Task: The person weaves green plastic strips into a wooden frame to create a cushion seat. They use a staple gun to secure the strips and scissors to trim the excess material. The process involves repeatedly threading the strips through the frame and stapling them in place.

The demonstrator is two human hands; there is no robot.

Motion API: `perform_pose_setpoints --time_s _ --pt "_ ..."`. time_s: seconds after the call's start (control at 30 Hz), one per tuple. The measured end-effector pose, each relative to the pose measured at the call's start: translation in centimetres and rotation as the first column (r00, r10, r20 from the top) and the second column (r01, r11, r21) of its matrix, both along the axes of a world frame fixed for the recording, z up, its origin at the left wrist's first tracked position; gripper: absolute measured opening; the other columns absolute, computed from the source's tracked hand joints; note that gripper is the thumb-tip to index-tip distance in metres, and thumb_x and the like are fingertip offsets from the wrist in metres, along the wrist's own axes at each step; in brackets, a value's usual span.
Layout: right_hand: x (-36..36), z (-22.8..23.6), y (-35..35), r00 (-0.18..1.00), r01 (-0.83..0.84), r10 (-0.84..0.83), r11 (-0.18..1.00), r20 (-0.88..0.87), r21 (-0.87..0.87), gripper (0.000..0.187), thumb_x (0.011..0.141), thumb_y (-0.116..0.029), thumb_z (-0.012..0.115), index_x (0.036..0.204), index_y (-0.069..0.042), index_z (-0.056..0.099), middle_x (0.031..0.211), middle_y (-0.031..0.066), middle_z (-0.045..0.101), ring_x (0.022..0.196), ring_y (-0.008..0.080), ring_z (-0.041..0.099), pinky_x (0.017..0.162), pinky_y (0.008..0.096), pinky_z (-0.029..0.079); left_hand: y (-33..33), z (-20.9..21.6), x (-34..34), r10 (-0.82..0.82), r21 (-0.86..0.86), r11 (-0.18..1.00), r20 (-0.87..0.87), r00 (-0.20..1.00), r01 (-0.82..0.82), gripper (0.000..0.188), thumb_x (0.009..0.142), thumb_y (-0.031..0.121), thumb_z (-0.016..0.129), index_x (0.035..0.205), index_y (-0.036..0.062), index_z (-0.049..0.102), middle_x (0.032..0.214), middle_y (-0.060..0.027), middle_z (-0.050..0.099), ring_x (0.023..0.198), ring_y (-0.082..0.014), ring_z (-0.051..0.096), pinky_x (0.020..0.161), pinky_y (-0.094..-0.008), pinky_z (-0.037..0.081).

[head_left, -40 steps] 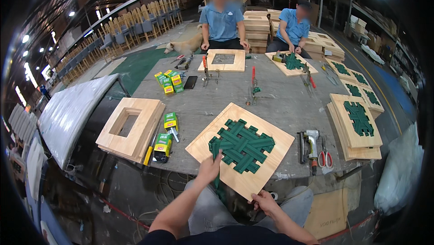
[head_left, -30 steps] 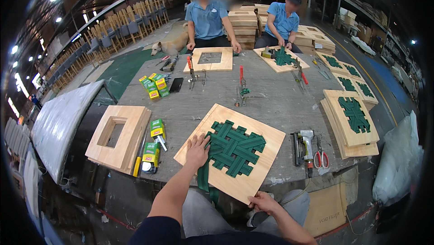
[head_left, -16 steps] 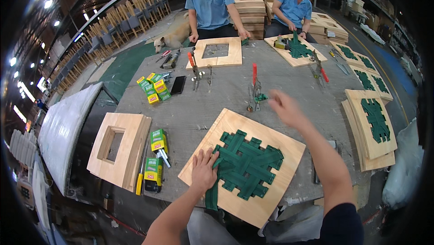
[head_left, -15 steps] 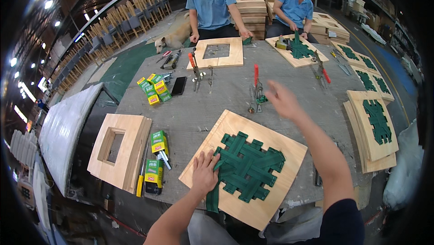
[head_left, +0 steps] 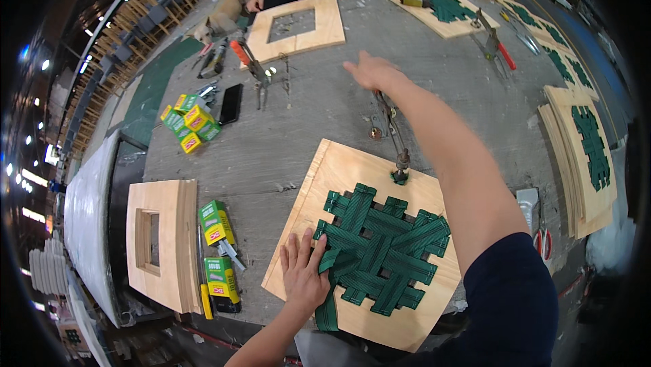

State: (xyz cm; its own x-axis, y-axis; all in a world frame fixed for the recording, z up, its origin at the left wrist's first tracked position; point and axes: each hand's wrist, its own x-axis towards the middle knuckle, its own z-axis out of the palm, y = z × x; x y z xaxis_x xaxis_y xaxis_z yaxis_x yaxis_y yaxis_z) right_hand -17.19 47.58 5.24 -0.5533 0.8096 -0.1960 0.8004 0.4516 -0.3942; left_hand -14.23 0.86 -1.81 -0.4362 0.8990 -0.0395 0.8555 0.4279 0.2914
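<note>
Before me lies a square wooden board [head_left: 298, 245] with dark green webbing straps [head_left: 380, 245] woven over its middle. My left hand [head_left: 305, 275] rests flat on the board's left part, fingers spread, thumb against a folded strap end. A loose strap tail [head_left: 327, 311] hangs toward the near edge. My right arm reaches across the table; my right hand [head_left: 376, 72] is over the far end of a metal toggle clamp [head_left: 388, 119], its fingers blurred and partly hidden. The clamp's handle is out of sight beneath that hand. The clamp's tip [head_left: 400, 167] is down at the board's far edge.
Wooden frames [head_left: 149, 272] stack at left beside green-yellow boxes [head_left: 217, 221]. More boxes [head_left: 190, 123] and a phone [head_left: 231, 104] lie farther off. Across the table, two people sit by a wooden frame [head_left: 298, 45] and a webbed board [head_left: 427, 21]. Finished-looking webbed boards [head_left: 583, 164] stack at right.
My right hand has moved onto the clamp, and its red handle is now hidden. The clamp's tip has come down onto the board. My left hand stays by the strap; the view has shifted.
</note>
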Motion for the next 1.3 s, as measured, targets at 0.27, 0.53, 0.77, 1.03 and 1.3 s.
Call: perform_pose_setpoints --time_s 0.27,0.53,0.77,1.03,1.3 --pt "-0.6 -2.0 1.1 0.993 -0.021 0.009 0.994 -0.119 -0.103 0.076 0.108 -0.058 0.035 0.159 -0.002 0.033 0.158 0.026 0.044 0.146 0.0418 0.042 0.121 0.0496 0.034 -0.2 1.0 -0.2 -0.005 0.067 0.998 0.039 0.999 0.003 0.074 0.084 0.013 0.071 0.155 0.0237 0.049 0.165 -0.0093 0.038 0.154 -0.0424 0.026 0.126 -0.0586 0.016" --pt "18.8 -3.5 -12.0 0.712 0.002 0.096 0.99 -0.695 0.139 0.052 0.108 -0.022 0.046 0.155 -0.001 0.041 0.156 0.022 0.047 0.145 0.0338 0.045 0.12 0.0415 0.034 -1.5 -0.1 -0.2 0.028 0.139 0.99 -0.01 1.0 -0.026 0.063 0.094 0.024 0.065 0.155 0.0229 0.046 0.163 -0.0069 0.04 0.153 -0.0404 0.029 0.126 -0.0581 0.018" --pt "36.1 -7.4 -32.2 0.787 0.341 -0.186 0.926 -0.589 0.163 0.048 0.106 -0.016 0.047 0.15 0.002 0.042 0.153 0.0263 0.041 0.145 0.0429 0.037 0.12 0.0484 0.03 -1.2 -0.2 0.5 0.305 0.268 0.919 -0.017 0.952 -0.29 0.056 0.101 0.031 0.056 0.155 0.017 0.046 0.162 -0.0146 0.039 0.151 -0.0409 0.031 0.124 -0.0607 0.018" --pt "32.4 -8.8 -33.6 0.874 0.36 -0.225 0.895 -0.431 0.263 0.058 0.103 -0.027 0.058 0.15 0.001 0.041 0.156 0.0273 0.035 0.149 0.0476 0.027 0.122 0.0582 0.022 -1.3 0.1 0.0 0.485 0.377 0.803 0.038 0.874 -0.462 0.045 0.105 0.03 0.05 0.143 0.0065 0.056 0.142 -0.0153 0.058 0.14 -0.0392 0.045 0.119 -0.0538 0.028" --pt "32.9 -7.5 -33.4 0.889 0.28 -0.183 0.943 -0.419 0.182 0.063 0.101 -0.033 0.059 0.152 -0.003 0.039 0.154 0.0248 0.039 0.151 0.0453 0.026 0.123 0.0623 0.017 -2.8 -0.3 1.7 0.487 0.371 0.809 0.011 0.873 -0.456 0.045 0.105 0.028 0.052 0.143 0.004 0.057 0.143 -0.0172 0.055 0.137 -0.034 0.047 0.119 -0.0499 0.03"
